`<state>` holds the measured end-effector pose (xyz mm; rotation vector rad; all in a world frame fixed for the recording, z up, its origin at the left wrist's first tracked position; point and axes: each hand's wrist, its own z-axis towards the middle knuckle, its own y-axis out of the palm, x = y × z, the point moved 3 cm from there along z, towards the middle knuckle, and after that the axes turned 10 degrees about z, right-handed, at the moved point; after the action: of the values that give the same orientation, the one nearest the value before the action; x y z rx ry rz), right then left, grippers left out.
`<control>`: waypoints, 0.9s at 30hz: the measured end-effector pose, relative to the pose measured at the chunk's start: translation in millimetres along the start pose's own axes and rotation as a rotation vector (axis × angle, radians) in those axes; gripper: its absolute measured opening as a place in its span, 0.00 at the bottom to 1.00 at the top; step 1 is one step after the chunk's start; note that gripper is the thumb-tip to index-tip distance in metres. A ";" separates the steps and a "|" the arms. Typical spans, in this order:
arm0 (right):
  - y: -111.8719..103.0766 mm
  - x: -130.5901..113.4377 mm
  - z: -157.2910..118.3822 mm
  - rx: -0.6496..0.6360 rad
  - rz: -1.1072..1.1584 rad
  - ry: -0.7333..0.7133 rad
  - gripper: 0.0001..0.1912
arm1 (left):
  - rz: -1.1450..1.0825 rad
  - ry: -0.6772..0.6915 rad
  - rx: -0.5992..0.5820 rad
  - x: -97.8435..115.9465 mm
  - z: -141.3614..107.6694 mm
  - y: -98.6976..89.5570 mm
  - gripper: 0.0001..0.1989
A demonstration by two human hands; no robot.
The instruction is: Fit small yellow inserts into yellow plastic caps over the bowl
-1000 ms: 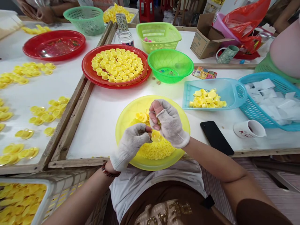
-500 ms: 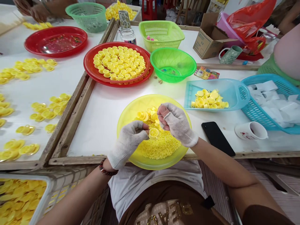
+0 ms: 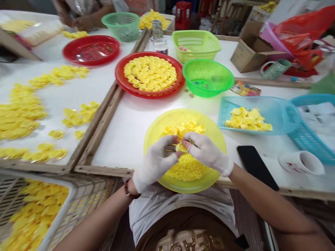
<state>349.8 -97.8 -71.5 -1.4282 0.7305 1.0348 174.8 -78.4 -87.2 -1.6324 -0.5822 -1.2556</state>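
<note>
Nearest my viewpoint, at lower left, a slatted crate (image 3: 72, 195) sits below the tabletop (image 3: 110, 146) with flat yellow pieces (image 3: 39, 212) in it, probably put low to save working room. At the tabletop's front edge I have the yellow basin (image 3: 153, 139). Over it the left hand (image 3: 161, 155) has thumb and fingers clamped on a small yellow cup (image 3: 181, 147), likely to steady it; the right hand (image 3: 205, 151) brings its fingertips up to the cup's other side, but with blur and overlap I cannot tell whether they are pinched on something or merely touching. Holding the cup right above the basin makes sense to me: anything that slipped would drop back among the yellow beads (image 3: 188, 169) heaped on its near side. Loose cups (image 3: 192, 124) lie toward its far side, in easy reach. To the right, a black phone (image 3: 256, 165) and a white mug (image 3: 300, 162) stand clear of the hands; just beyond, a blue tray (image 3: 277, 111) holds more yellow parts (image 3: 248, 118). Farther off, a red plate (image 3: 120, 82) carries cups (image 3: 150, 73) packed side by side, which I'd guess helps them not tip, with a green bowl (image 3: 206, 93) just beside it. At far left, another person's hands (image 3: 83, 23) show beyond a red dish (image 3: 90, 63).
</note>
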 end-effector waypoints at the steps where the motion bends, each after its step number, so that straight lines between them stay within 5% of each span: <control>1: 1.4 0.2 -1.1 -0.013 -0.005 0.011 0.08 | 0.046 0.051 0.021 0.7 -2.2 0.9 0.21; 6: 7.2 2.3 -4.6 0.000 0.000 0.026 0.10 | 0.174 0.151 0.059 -1.0 -4.2 3.8 0.28; 10: 4.6 -5.9 -5.7 0.114 -0.069 -0.120 0.10 | 0.211 0.188 0.089 -2.4 -5.6 0.8 0.32; 14: 7.2 -15.1 -2.7 0.051 -0.068 -0.214 0.11 | 0.242 0.321 0.123 -2.0 -8.2 1.0 0.34; 19: 6.0 -22.1 0.0 0.090 0.195 -0.093 0.12 | 0.236 0.306 0.202 -9.3 -9.6 -2.9 0.36; 23: 1.6 -16.8 5.7 0.128 0.419 0.073 0.14 | 0.320 0.377 0.267 -11.9 -7.8 -15.9 0.26; 27: 11.1 -4.8 7.7 -0.113 0.132 0.090 0.13 | 0.400 0.412 0.320 -9.2 -12.3 -37.2 0.15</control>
<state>336.6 -92.3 -71.5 -1.5479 0.8522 1.1348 135.6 -72.0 -80.7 -1.1114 -0.1736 -1.0895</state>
